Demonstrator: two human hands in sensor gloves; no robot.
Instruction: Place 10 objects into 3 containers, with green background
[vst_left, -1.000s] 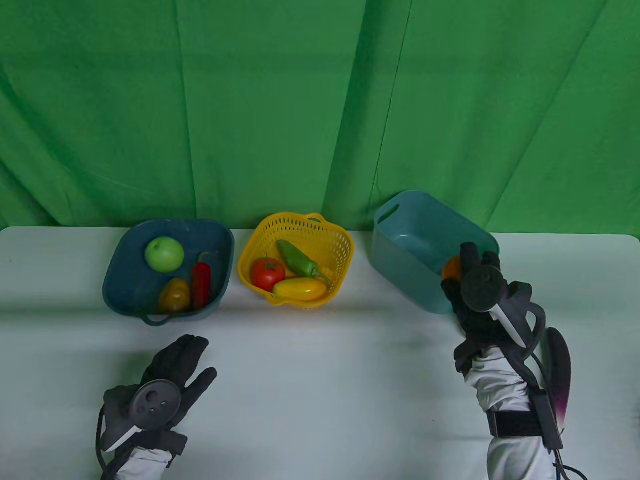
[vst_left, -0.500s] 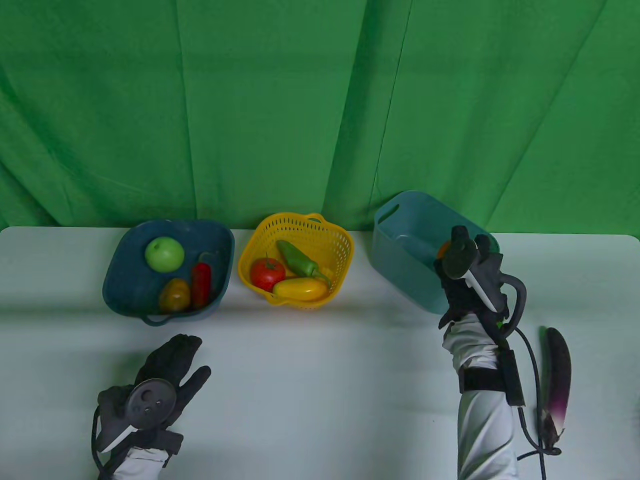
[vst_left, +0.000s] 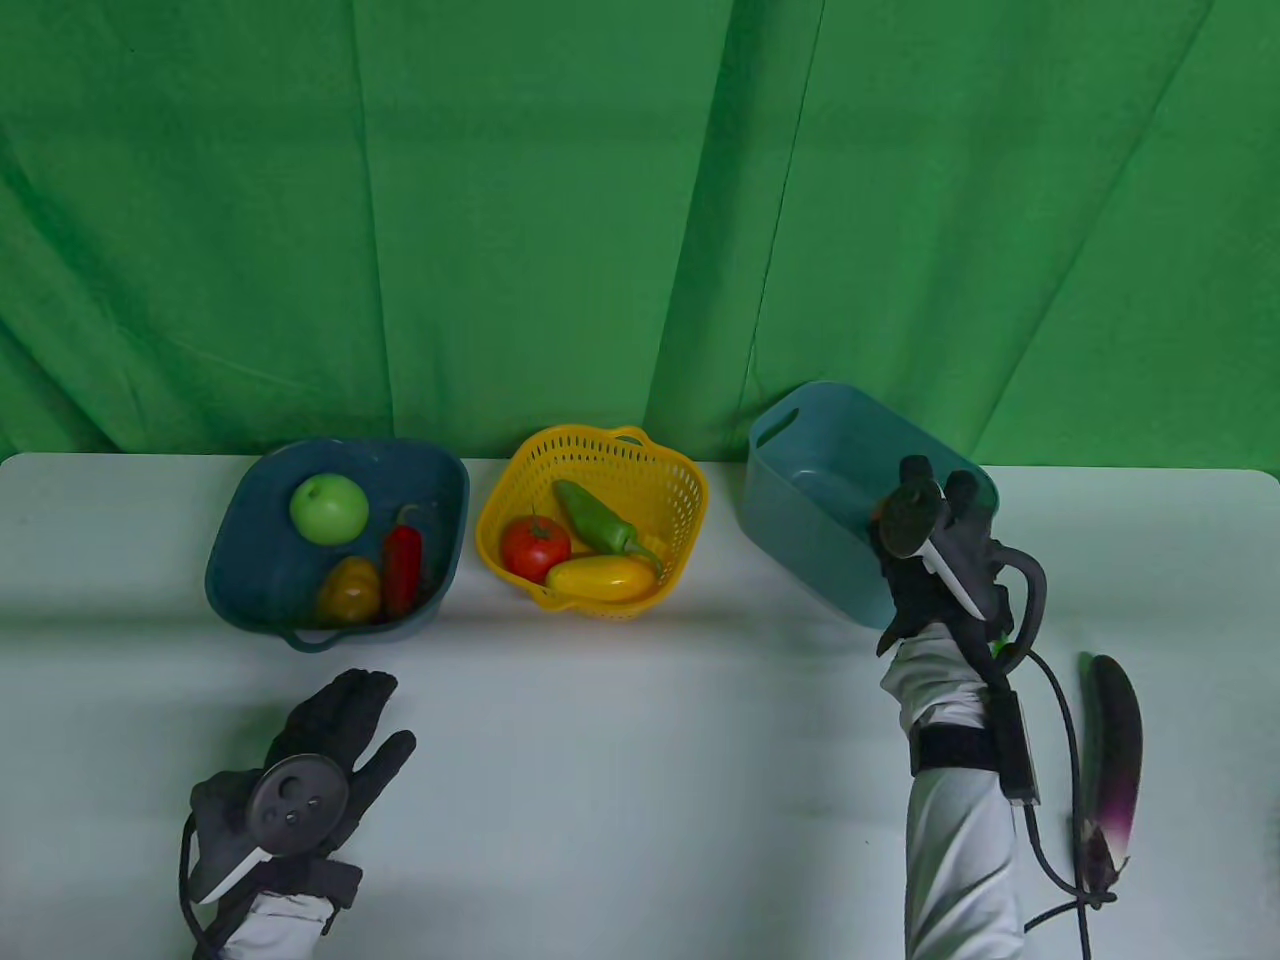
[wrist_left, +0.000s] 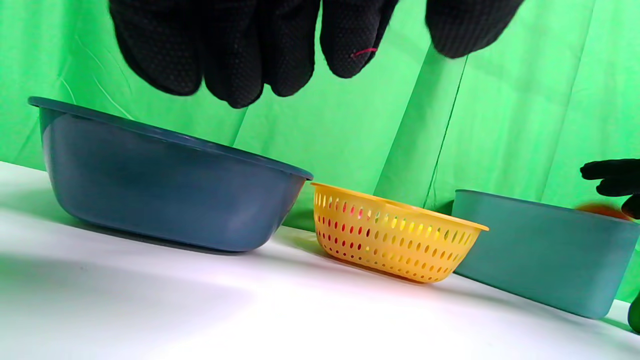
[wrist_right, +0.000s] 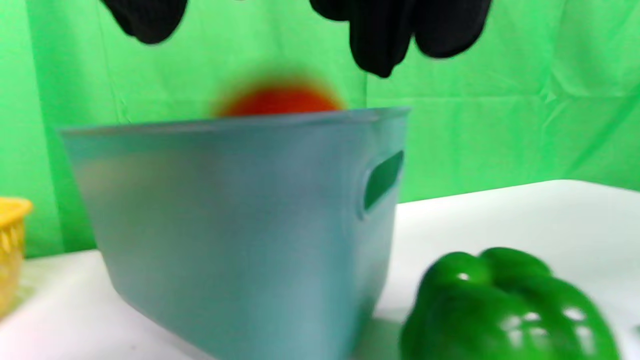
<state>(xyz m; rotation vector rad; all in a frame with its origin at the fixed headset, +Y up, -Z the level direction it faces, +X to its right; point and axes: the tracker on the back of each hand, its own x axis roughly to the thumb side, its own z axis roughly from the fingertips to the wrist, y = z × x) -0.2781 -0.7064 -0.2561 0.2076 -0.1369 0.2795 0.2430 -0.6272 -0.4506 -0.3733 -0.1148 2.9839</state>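
Note:
My right hand (vst_left: 935, 490) hovers over the near corner of the teal bin (vst_left: 810, 490), its fingers spread and holding nothing. In the right wrist view an orange round fruit (wrist_right: 277, 101) shows blurred just below the fingers (wrist_right: 385, 50), at the rim of the teal bin (wrist_right: 240, 225). In the table view only a sliver of the fruit (vst_left: 877, 508) shows beside the tracker. My left hand (vst_left: 350, 715) lies open and empty on the table, in front of the dark blue bowl (vst_left: 250, 560).
The dark blue bowl holds a green apple (vst_left: 329, 508), a red chili (vst_left: 402, 568) and a yellow-brown pepper (vst_left: 350, 590). The yellow basket (vst_left: 680, 500) holds a tomato (vst_left: 535, 545), a green pepper (vst_left: 595, 518) and a yellow pepper (vst_left: 600, 578). A purple eggplant (vst_left: 1112, 750) lies right of my right arm. A green bell pepper (wrist_right: 505, 305) sits beside the bin.
My right hand moved up and over the teal bin with the orange fruit, then let it go. My left hand slid slightly back toward me.

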